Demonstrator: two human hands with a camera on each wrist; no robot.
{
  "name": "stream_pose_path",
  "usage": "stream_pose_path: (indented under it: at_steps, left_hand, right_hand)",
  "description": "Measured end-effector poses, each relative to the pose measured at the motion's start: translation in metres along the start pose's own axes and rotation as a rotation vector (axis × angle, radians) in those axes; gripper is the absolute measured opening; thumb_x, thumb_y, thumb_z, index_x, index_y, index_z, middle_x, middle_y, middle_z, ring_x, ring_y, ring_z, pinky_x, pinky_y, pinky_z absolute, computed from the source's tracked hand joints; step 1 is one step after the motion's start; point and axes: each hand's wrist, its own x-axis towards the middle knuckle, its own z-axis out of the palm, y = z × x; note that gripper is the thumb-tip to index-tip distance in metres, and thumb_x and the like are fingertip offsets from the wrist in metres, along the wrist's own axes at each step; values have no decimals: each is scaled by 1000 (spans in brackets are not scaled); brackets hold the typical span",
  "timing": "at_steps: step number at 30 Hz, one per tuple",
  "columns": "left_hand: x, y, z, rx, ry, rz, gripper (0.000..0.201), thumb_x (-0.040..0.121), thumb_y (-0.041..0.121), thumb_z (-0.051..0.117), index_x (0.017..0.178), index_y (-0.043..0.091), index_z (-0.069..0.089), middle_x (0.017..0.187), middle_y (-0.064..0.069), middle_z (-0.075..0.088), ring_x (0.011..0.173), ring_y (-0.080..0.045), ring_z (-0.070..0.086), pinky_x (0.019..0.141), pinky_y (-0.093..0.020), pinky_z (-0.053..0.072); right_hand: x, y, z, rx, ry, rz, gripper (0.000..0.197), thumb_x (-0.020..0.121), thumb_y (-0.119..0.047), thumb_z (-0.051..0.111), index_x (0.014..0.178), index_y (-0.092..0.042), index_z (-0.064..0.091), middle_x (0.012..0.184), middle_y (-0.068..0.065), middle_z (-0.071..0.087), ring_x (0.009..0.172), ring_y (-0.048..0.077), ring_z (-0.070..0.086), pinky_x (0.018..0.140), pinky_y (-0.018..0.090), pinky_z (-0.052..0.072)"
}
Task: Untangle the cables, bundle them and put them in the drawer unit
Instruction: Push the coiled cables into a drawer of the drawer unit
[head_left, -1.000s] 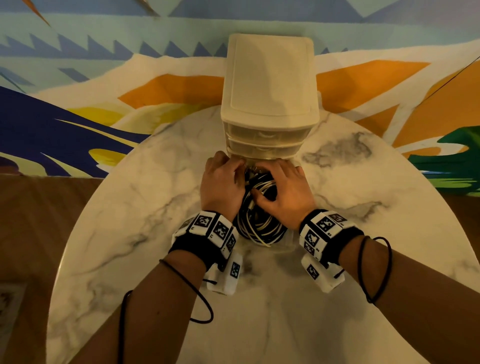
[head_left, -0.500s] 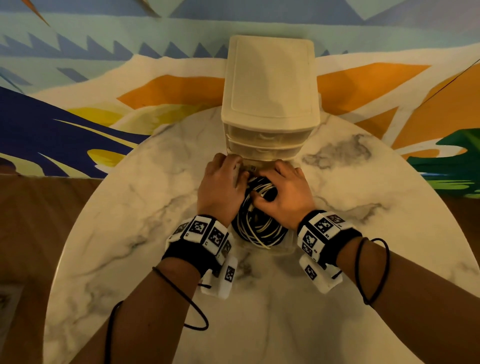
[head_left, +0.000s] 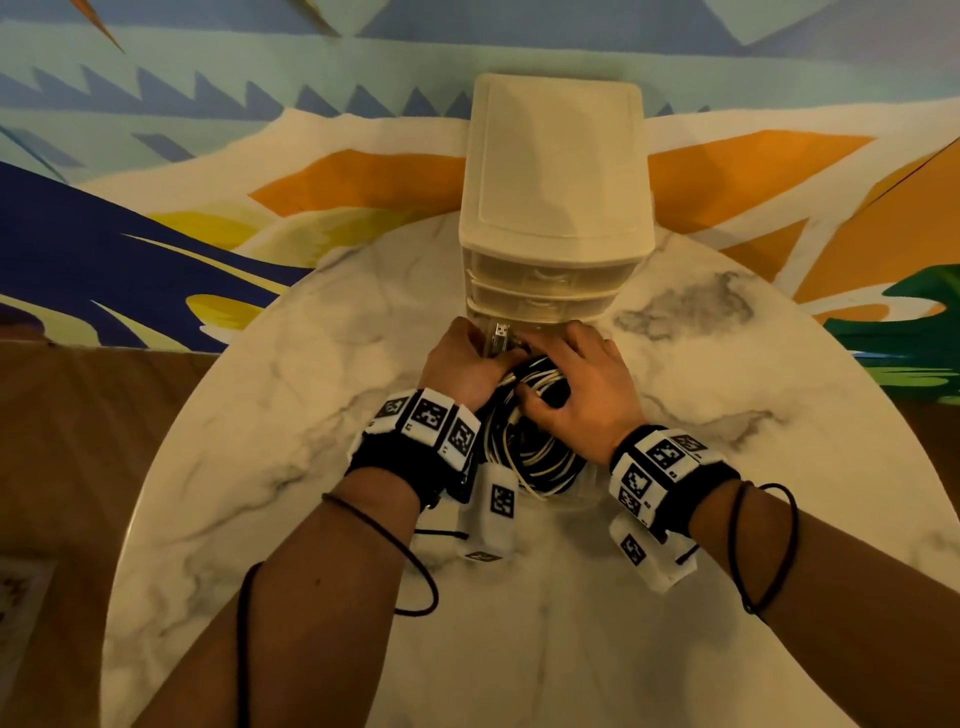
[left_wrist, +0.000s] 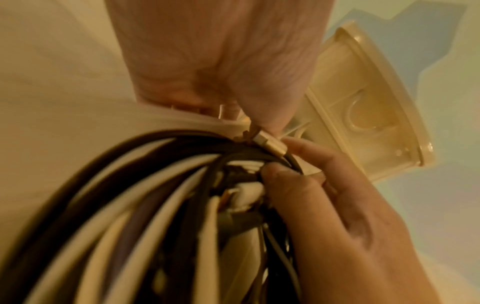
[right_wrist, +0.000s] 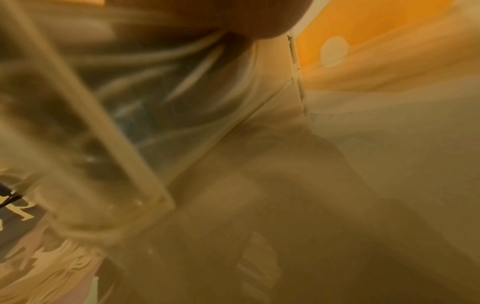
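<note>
A coil of black and white cables (head_left: 524, 452) lies in the pulled-out clear bottom drawer (head_left: 574, 500) of the cream drawer unit (head_left: 556, 176). My left hand (head_left: 460, 364) is at the coil's far left end, and in the left wrist view its fingertips (left_wrist: 269, 121) pinch a metal cable plug (left_wrist: 269, 144). A USB plug (head_left: 501, 332) stands up between my hands. My right hand (head_left: 584, 387) lies on the coil, its thumb hooked into the loops and its fingers (left_wrist: 324, 195) curled onto the strands (left_wrist: 161, 205). In the right wrist view the cables (right_wrist: 182, 88) show blurred through the drawer wall.
The drawer unit (left_wrist: 363, 98) stands at the far edge of a round marble table (head_left: 727, 597), against a painted wall (head_left: 208, 156). Its two upper drawers (head_left: 550, 275) are shut. Wooden floor (head_left: 62, 441) shows to the left of the table.
Both hands have slid slightly toward the drawer unit along the coil. My left wrist has turned, and a USB plug now stands up between the hands.
</note>
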Motion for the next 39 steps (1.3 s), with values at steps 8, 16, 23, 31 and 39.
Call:
stream_pose_path:
  at_steps: [8, 16, 23, 31, 39]
  left_hand:
    - [-11, -11, -4, 78, 135, 300, 19, 83, 28, 67, 84, 24, 49, 74, 11, 54, 68, -7, 53, 61, -17, 39]
    - [-13, -18, -2, 271, 286, 537, 28, 83, 23, 66, 109, 15, 59, 105, -2, 54, 83, -16, 53, 69, -34, 48]
    - [-10, -36, -6, 540, 292, 744, 38, 86, 29, 46, 116, 16, 66, 89, -8, 56, 85, -29, 50, 67, -39, 50]
    - [-27, -15, -14, 627, 70, 556, 57, 85, 33, 26, 132, 17, 54, 106, -7, 64, 99, -28, 52, 79, -40, 45]
    - [-23, -5, -21, 510, 51, 541, 31, 93, 38, 50, 118, 25, 63, 102, -1, 62, 101, -23, 56, 79, -38, 50]
  right_hand:
    - [0, 0, 2, -30, 7, 7, 48, 78, -49, 52, 116, -22, 63, 97, 1, 53, 95, 22, 52, 83, 31, 36]
    - [0, 0, 2, -63, -28, 22, 58, 81, -52, 49, 130, -21, 55, 121, 1, 59, 109, 23, 57, 93, 35, 43]
    - [6, -3, 1, -155, -98, 37, 60, 80, -57, 44, 132, -28, 53, 115, 0, 59, 106, 24, 55, 90, 34, 41]
    - [6, -2, 2, -180, -121, 53, 59, 78, -58, 43, 122, -22, 59, 109, 0, 60, 102, 23, 55, 86, 34, 40]
    - [6, -3, 0, -194, -129, 28, 57, 80, -56, 43, 122, -21, 57, 112, 0, 59, 105, 23, 54, 85, 34, 39]
